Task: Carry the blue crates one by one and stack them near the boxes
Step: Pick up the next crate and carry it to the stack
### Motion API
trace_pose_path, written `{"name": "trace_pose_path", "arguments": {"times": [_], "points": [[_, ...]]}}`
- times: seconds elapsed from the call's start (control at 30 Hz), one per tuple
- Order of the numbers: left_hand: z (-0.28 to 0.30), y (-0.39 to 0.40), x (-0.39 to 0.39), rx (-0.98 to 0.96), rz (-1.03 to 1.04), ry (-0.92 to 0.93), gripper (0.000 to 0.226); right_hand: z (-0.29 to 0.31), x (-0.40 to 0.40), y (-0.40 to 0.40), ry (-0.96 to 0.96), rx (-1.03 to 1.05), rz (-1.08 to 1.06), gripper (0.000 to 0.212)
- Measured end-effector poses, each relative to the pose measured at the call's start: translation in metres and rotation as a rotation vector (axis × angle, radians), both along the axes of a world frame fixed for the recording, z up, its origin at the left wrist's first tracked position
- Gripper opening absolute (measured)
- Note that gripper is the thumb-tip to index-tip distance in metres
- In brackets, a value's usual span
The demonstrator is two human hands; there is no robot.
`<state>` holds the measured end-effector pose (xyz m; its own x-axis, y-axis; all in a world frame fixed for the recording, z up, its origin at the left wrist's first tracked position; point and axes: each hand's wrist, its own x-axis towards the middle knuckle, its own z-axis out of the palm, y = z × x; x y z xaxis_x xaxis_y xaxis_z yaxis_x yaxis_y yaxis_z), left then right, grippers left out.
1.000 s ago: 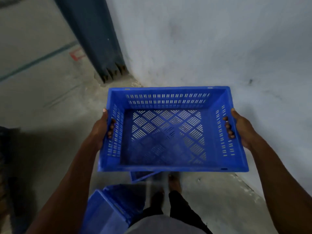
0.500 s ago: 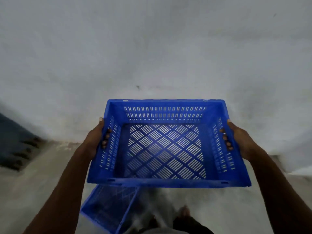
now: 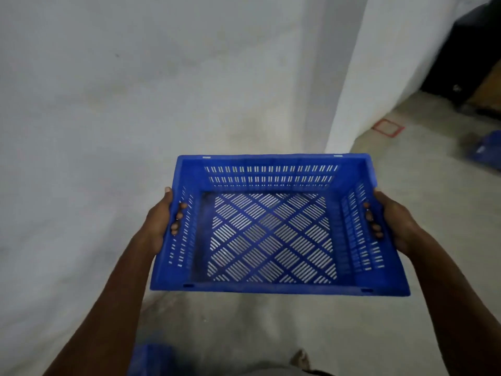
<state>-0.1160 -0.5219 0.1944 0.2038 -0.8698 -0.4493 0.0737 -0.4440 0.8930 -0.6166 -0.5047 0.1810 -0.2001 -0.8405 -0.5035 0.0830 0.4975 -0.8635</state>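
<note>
Blue crate (image 3: 271, 229) is up in the air, in front of the person and above the floor (image 3: 406, 185). It is open on top and has nothing in it. Its bottom and sides are full of little slits. The left hand (image 3: 160, 226) holds the left side, and its fingertips (image 3: 177, 215) poke in through the handle hole. The right hand (image 3: 393, 221) holds the right side the same way, fingers curled into the hole. A white wall (image 3: 135, 90) stands behind. Far off at the right lies something blue (image 3: 485, 150), too blurry to tell.
</note>
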Motion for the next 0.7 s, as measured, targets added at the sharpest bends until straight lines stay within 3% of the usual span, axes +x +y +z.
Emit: {"name": "trace_pose_path", "arguments": {"times": [0.4, 0.7], "points": [[-0.016, -0.139, -0.349, -0.012, -0.444, -0.069, 0.06, -0.007, -0.283, 0.071, -0.003, 0.028, -0.49, 0.05], [-0.029, -0.288, -0.593, -0.016, -0.694, -0.075, 0.056, -0.027, -0.443, 0.027, -0.003, 0.024, -0.728, 0.049]]}}
